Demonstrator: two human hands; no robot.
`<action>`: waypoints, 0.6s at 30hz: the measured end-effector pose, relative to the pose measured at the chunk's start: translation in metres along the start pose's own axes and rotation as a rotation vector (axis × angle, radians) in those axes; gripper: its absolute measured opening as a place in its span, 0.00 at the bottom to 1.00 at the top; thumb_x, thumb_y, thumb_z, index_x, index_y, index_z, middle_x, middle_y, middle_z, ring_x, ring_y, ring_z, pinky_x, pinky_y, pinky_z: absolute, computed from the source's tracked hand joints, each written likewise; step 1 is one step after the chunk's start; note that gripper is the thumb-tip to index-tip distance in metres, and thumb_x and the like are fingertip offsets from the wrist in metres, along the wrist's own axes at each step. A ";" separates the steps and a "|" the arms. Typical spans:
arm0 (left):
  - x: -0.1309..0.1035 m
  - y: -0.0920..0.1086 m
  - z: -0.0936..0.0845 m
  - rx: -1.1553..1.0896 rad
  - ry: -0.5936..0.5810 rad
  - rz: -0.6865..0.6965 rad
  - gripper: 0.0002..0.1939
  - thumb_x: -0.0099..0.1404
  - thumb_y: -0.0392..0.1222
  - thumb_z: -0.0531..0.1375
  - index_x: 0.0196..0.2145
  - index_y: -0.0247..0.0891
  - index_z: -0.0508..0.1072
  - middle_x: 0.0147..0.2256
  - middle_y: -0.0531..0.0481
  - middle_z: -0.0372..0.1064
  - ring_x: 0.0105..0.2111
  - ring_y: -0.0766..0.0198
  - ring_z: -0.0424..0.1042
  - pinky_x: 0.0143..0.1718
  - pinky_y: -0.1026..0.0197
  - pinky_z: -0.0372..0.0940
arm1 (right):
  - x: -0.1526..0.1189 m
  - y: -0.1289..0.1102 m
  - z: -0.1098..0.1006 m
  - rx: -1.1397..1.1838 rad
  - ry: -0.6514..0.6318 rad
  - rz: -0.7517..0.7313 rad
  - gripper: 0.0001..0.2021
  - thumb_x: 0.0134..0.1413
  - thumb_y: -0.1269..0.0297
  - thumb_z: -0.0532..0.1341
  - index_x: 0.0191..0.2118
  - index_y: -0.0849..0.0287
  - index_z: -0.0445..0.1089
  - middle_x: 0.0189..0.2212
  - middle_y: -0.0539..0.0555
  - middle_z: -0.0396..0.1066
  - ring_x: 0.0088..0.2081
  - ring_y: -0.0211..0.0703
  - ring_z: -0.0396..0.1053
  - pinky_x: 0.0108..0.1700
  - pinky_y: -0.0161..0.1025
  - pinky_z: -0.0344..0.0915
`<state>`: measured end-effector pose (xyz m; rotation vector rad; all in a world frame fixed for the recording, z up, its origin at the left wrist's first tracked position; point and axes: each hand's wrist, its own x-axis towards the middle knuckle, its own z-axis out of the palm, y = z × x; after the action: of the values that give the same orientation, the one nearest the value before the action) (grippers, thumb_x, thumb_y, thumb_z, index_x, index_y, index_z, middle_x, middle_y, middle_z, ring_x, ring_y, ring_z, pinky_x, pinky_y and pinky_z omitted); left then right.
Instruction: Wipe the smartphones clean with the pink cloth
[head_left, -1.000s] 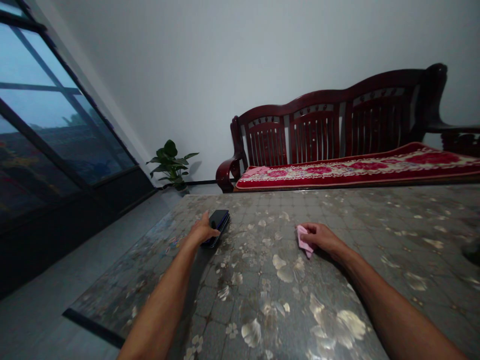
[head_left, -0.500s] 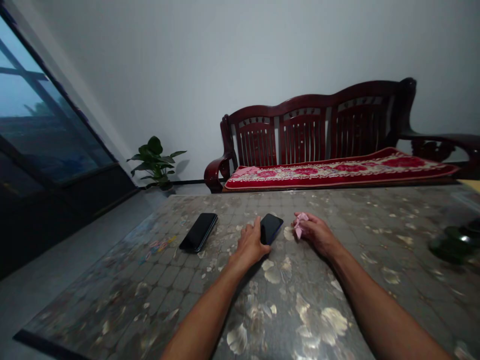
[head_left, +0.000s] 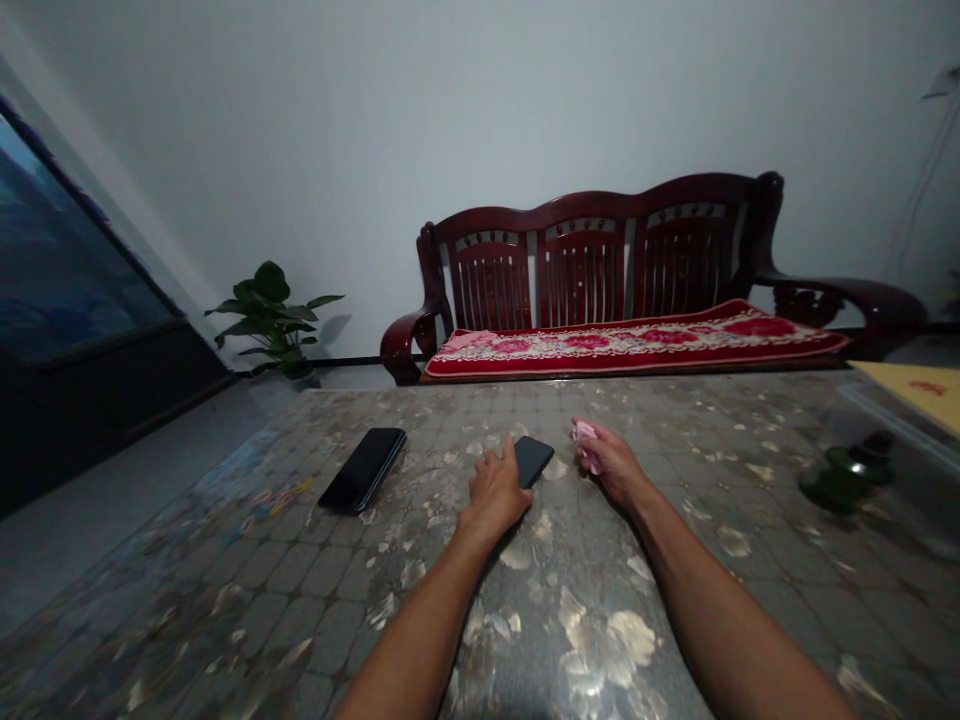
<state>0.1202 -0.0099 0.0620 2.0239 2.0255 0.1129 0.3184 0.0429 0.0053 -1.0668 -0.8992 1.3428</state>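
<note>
My left hand (head_left: pixel 496 488) is closed on the near left side of a dark smartphone (head_left: pixel 534 459), thumb at its lower edge and index finger along its left side. Part of that phone is hidden under the hand. To the right, my right hand (head_left: pixel 616 468) pinches a crumpled pink cloth (head_left: pixel 587 446), held just above the tabletop and apart from the phone. Another black smartphone (head_left: pixel 363 470), looking thicker, lies screen up to the left of my left hand.
The table (head_left: pixel 570 550) has a glossy floral cover. Small colourful bands (head_left: pixel 277 497) lie at left. At right are a green bottle (head_left: pixel 847 475), a clear plastic bag (head_left: pixel 900 430) and a yellow sheet (head_left: pixel 915 388). Beyond stand a wooden bench (head_left: pixel 585 265) and a potted plant (head_left: pixel 271 312).
The view has turned to the right, bringing more of the yellow sheet and bottle into sight. Both hands keep their holds; the phone under my left hand looks slightly flatter.
</note>
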 end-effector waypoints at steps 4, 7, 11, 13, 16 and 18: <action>-0.001 0.004 0.003 0.006 0.008 -0.037 0.47 0.60 0.43 0.65 0.72 0.38 0.48 0.60 0.31 0.62 0.60 0.39 0.62 0.54 0.48 0.63 | -0.002 -0.002 0.003 0.011 0.034 -0.010 0.24 0.37 0.64 0.67 0.46 0.56 0.69 0.27 0.48 0.72 0.20 0.33 0.61 0.18 0.29 0.55; -0.003 0.006 0.005 0.001 0.017 -0.052 0.44 0.61 0.46 0.65 0.70 0.38 0.52 0.60 0.31 0.61 0.60 0.39 0.62 0.55 0.45 0.61 | -0.003 -0.004 0.004 -0.010 0.049 -0.012 0.22 0.37 0.61 0.69 0.43 0.56 0.68 0.24 0.47 0.70 0.19 0.33 0.61 0.18 0.29 0.54; -0.003 0.008 0.009 0.000 0.023 -0.072 0.42 0.61 0.47 0.65 0.69 0.38 0.55 0.60 0.31 0.61 0.59 0.39 0.62 0.56 0.45 0.60 | -0.004 -0.005 0.003 -0.029 0.035 -0.006 0.23 0.38 0.57 0.71 0.43 0.58 0.69 0.23 0.47 0.69 0.20 0.32 0.61 0.20 0.29 0.55; -0.002 0.008 0.011 -0.005 0.026 -0.084 0.43 0.61 0.47 0.65 0.69 0.39 0.54 0.60 0.31 0.61 0.60 0.39 0.62 0.56 0.45 0.59 | -0.005 -0.005 0.004 -0.023 0.037 -0.005 0.24 0.37 0.56 0.72 0.42 0.58 0.70 0.24 0.47 0.69 0.20 0.32 0.62 0.20 0.29 0.56; -0.004 0.010 0.014 -0.017 0.048 -0.092 0.42 0.61 0.47 0.64 0.69 0.39 0.54 0.60 0.31 0.61 0.60 0.38 0.61 0.56 0.44 0.59 | -0.006 -0.006 0.004 -0.007 0.031 -0.009 0.25 0.35 0.55 0.74 0.41 0.59 0.72 0.23 0.47 0.69 0.20 0.32 0.61 0.21 0.29 0.58; -0.006 0.012 0.015 -0.022 0.059 -0.096 0.41 0.62 0.46 0.63 0.69 0.39 0.54 0.60 0.30 0.61 0.59 0.38 0.62 0.56 0.43 0.59 | -0.006 -0.006 0.005 -0.011 0.031 -0.021 0.25 0.34 0.54 0.74 0.40 0.59 0.72 0.23 0.47 0.69 0.21 0.32 0.61 0.21 0.29 0.58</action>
<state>0.1357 -0.0173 0.0518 1.9280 2.1435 0.1759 0.3147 0.0373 0.0130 -1.0812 -0.8934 1.3017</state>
